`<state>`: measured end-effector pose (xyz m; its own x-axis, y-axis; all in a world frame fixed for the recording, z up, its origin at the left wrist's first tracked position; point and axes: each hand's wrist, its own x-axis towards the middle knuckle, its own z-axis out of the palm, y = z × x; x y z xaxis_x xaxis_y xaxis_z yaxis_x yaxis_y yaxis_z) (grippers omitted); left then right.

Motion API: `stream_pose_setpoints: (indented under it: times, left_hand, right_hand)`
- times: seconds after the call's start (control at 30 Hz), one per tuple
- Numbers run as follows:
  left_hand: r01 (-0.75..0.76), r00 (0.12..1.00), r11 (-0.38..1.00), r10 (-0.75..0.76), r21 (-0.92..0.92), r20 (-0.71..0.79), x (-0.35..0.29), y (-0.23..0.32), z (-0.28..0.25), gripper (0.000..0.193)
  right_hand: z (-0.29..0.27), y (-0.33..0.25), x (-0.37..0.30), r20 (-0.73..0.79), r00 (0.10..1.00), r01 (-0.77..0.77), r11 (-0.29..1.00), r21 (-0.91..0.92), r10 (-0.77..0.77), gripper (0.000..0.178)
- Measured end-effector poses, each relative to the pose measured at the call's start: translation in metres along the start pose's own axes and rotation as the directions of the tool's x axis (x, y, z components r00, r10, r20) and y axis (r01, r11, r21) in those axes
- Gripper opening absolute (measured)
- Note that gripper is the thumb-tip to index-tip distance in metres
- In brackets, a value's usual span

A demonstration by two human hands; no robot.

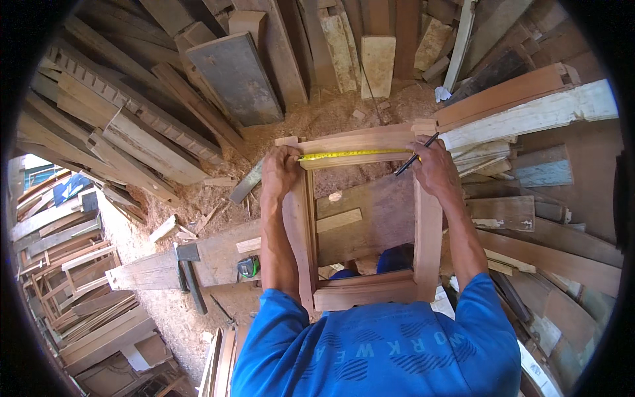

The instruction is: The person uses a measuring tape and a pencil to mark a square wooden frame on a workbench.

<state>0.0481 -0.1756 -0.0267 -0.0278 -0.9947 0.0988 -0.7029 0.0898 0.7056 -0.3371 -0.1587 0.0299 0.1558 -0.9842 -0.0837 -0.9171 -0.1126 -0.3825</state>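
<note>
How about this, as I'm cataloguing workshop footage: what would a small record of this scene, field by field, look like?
Left hand: left hand pinching one end of the yellow measuring tape
Right hand: right hand at the tape's other end, holding a slim dark pencil or pen
Workpiece: rectangular wooden frame, tape stretched along its far rail
On the board, left: dark hammer-like tool; green-and-black case, apparently a tape measure
Surroundings: stacked planks, grey panel, scattered wood shavings

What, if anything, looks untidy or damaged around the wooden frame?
Wood shavings lie strewn beyond the wooden frame, and loose offcuts lie at odd angles to its left, which looks littered. The frame shows no obvious damage.
</note>
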Motion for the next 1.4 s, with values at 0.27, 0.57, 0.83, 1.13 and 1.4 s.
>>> stream_pose_setpoints:
  times: [0.27,0.57,0.83,1.13,1.4]
  left_hand:
    - [0.268,0.958,0.963,-0.268,-0.017,-0.106,-0.011,-0.057,-0.025,0.009]
    - [0.342,0.910,0.935,-0.355,-0.100,-0.215,-0.012,-0.054,-0.001,0.012]
    - [0.294,0.933,0.951,-0.306,-0.090,-0.190,-0.014,-0.079,0.004,0.015]
    - [0.333,0.917,0.925,-0.363,-0.182,-0.168,-0.009,-0.071,0.002,0.011]
    - [0.372,0.905,0.914,-0.395,-0.160,-0.156,-0.008,-0.048,0.003,0.012]
  right_hand:
    - [-0.008,0.016,0.009,-0.093,0.994,-0.048,0.999,0.015,0.049,0.042]
    - [-0.001,0.060,0.010,-0.075,0.997,-0.036,0.999,-0.026,0.034,0.040]
    - [-0.011,0.095,0.015,-0.053,0.993,-0.105,0.994,-0.029,0.104,0.042]
    - [-0.011,0.104,0.016,-0.003,0.995,-0.096,0.995,-0.030,0.095,0.043]
    - [-0.010,0.109,0.014,0.011,0.994,-0.112,0.992,-0.055,0.113,0.040]
